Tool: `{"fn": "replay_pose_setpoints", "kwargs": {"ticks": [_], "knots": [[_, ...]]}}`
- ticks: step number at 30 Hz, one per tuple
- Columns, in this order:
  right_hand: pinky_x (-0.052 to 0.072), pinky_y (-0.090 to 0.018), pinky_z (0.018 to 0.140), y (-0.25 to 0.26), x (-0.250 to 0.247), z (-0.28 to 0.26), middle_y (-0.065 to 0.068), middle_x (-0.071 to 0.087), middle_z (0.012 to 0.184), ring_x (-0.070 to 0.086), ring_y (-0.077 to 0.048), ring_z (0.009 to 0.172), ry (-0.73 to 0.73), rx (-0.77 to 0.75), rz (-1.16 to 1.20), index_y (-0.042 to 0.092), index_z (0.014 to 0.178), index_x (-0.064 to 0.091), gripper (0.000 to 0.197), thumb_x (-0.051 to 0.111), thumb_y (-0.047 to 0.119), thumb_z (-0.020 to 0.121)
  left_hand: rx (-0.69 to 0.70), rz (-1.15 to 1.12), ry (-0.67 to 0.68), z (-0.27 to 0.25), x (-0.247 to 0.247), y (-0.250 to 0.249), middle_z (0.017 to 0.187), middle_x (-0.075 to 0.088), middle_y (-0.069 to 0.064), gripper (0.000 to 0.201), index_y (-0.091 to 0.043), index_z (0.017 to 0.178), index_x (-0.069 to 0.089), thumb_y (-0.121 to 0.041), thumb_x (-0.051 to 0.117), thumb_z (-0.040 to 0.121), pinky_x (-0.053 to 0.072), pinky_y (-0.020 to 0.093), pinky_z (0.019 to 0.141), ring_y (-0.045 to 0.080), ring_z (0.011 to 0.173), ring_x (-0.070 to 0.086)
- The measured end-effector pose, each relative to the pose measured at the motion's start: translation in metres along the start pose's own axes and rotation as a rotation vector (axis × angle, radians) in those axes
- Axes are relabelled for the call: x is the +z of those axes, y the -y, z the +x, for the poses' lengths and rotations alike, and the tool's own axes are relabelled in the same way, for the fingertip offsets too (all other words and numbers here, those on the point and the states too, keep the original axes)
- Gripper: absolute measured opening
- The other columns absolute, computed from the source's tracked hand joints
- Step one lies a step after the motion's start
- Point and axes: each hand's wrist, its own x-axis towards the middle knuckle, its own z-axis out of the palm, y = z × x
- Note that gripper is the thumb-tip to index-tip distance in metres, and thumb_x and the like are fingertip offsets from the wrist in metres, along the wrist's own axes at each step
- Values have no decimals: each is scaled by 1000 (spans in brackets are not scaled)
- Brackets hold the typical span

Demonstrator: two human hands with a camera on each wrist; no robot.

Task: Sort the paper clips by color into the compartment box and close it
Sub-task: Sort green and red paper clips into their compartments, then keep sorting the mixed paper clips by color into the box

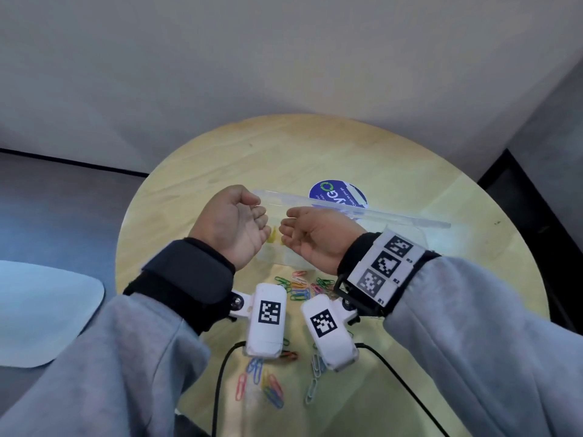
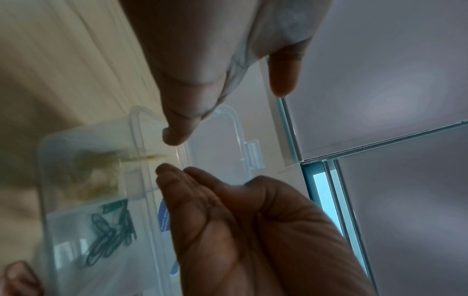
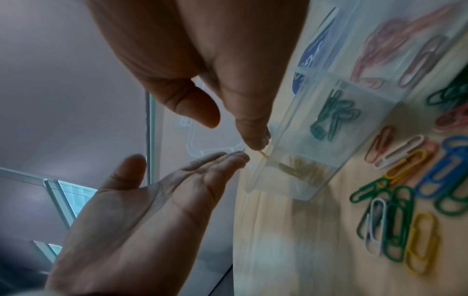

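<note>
The clear compartment box (image 1: 277,259) lies on the table with its lid (image 1: 378,217) raised behind it. Its left cell holds yellow clips (image 3: 301,168), the cell beside it green clips (image 3: 334,114), and a further one pink clips (image 3: 395,40). My left hand (image 1: 257,211) hovers palm up over the left end, fingers straight and together, holding nothing. My right hand (image 1: 287,221) faces it, fingertips almost meeting, thumb apart. One yellow clip (image 3: 263,154) shows blurred just under the right fingertips at the yellow cell's rim. Loose mixed clips (image 1: 299,285) lie in front of the box.
The round wooden table (image 1: 284,146) carries a blue sticker (image 1: 334,193) behind the box. More loose clips (image 1: 265,383) and two black cables (image 1: 220,373) lie near the front edge. A pale blue seat (image 1: 47,310) is off to the left, and a grey wall stands behind.
</note>
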Motion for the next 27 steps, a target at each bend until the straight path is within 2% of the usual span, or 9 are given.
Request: {"fn": "replay_pose_setpoints", "kwargs": {"ticks": [2, 4, 7, 9, 11, 15, 20, 24, 27], "knots": [[40, -33, 104, -1, -1, -3, -26, 51, 125, 30, -37, 138, 12, -17, -16, -2, 129, 42, 47, 31, -19, 86, -9, 19, -7, 0, -1, 1, 157, -1, 13, 63, -2, 148, 1, -16, 24, 91, 5, 34, 119, 21, 147, -1], [46, -27, 94, -1, -4, -6, -21, 55, 117, 41, -35, 134, 31, -45, -54, -1, 124, 48, 42, 33, -16, 88, -11, 66, -36, 0, -4, 0, 155, 23, 16, 51, -6, 143, 29, -13, 27, 92, 22, 34, 116, 23, 145, 22], [46, -21, 80, 1, -12, -11, -6, 59, 96, 59, -17, 97, 72, -91, -201, 9, 95, 58, 29, 38, -11, 90, -28, 195, -65, -7, -8, -3, 117, 58, 14, 32, -5, 118, 49, -11, 32, 92, 52, 26, 83, 22, 100, 60], [47, -23, 77, 2, -18, -17, -4, 59, 88, 58, -13, 82, 82, -129, -298, 13, 88, 59, 26, 43, -8, 89, -10, 313, -84, -15, -10, -4, 89, 60, 7, 27, -9, 106, 58, -11, 35, 91, 53, 17, 56, 15, 73, 59], [49, -24, 71, 3, -22, -23, -4, 59, 84, 58, -13, 75, 89, -157, -379, 13, 87, 59, 24, 45, -6, 88, 30, 479, -123, -21, -11, -4, 75, 55, 3, 22, -13, 90, 60, -11, 38, 92, 44, 13, 44, 12, 61, 52], [49, -24, 66, -3, -31, -38, -4, 61, 83, 59, -14, 73, 63, -183, -634, 16, 88, 60, 19, 50, 0, 89, 1, 989, -118, -30, -23, 6, 74, 53, 0, 13, -17, 82, 58, -13, 49, 91, 37, 21, 51, 13, 59, 49], [44, -18, 60, -20, -43, -59, 7, 56, 73, 52, -6, 63, 36, -175, -1270, 23, 84, 60, 17, 53, 8, 85, -66, 1519, -22, -44, -42, 26, 70, 57, -7, 13, -27, 77, 59, -15, 61, 80, 41, 24, 64, 10, 63, 53], [40, -21, 62, -38, -46, -68, 8, 60, 80, 51, -10, 72, 152, -55, -1603, 24, 86, 62, 14, 61, 12, 79, -94, 1677, 41, -48, -42, 42, 74, 57, -10, 19, -36, 79, 58, -19, 66, 75, 46, 27, 75, 11, 69, 54], [42, -25, 64, -50, -47, -73, 11, 51, 72, 51, -14, 74, 205, 19, -1697, 23, 89, 61, 15, 69, 19, 77, -78, 1758, 85, -47, -37, 52, 79, 55, -8, 21, -34, 88, 59, -22, 70, 74, 39, 25, 67, 15, 75, 53]]}}
